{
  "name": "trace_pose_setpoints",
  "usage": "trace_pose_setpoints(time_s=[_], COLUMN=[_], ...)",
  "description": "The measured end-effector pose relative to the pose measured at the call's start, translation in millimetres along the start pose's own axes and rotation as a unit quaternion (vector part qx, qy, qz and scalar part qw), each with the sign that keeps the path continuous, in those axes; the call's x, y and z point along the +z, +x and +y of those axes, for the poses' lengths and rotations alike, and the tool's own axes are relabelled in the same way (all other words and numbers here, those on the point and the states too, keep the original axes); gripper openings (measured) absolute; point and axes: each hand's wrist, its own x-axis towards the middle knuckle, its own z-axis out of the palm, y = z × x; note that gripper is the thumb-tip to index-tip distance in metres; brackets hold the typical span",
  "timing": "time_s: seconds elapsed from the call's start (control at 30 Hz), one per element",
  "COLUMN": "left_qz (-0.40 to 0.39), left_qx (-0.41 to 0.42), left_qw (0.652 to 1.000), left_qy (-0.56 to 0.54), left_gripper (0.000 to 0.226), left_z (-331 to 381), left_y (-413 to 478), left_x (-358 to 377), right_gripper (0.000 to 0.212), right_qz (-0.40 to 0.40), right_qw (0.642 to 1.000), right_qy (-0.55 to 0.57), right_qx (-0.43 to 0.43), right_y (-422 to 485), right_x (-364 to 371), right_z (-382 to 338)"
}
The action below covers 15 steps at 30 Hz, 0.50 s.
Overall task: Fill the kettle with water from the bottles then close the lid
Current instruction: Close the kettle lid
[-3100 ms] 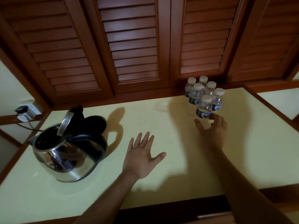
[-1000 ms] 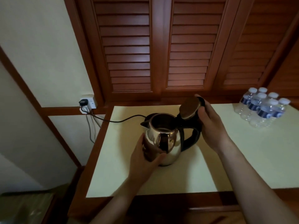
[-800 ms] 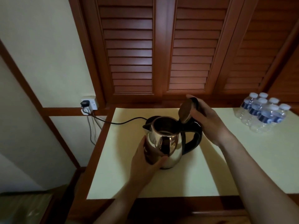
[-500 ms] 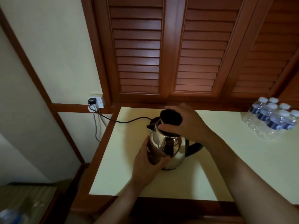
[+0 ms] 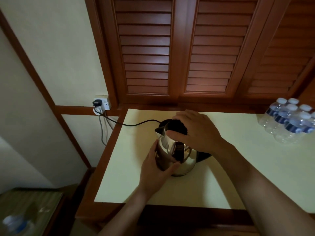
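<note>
Cream wall point(image 5: 51, 48), dark louvred wooden shutters point(image 5: 179, 53), wood-trimmed cream table point(image 5: 247, 167)

The room is dim. A soft glow sits on the shutters point(image 5: 144, 62) above the kettle point(image 5: 185, 157). The table point(image 5: 126, 176) under the kettle looks pale and evenly lit, with a faint shadow just right of the kettle. The shiny kettle shows bright spots and dark patches. Far down and left of the kettle, a bottle point(image 5: 14, 223) is blurry. Straight lines lean and bend far out from the kettle.
</note>
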Motion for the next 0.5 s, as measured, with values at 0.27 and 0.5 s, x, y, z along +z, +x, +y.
trace_pose_setpoints(time_s=[0.27,0.5], left_qz=[-0.013,-0.110], left_qx=[-0.001,-0.014], left_qw=[1.000,0.992], left_qy=[-0.020,-0.060], left_gripper=[0.105,0.101], left_z=[1.6,9.3], left_y=[0.6,22.8], left_x=[-3.6,-32.5], right_gripper=[0.067,0.037], right_qz=[0.012,0.196], right_qw=[0.997,0.910], right_qy=[0.052,0.316], right_qx=[0.047,0.182], right_y=[-3.4,-28.2], right_x=[-6.3,-1.9], right_z=[-4.4,12.9])
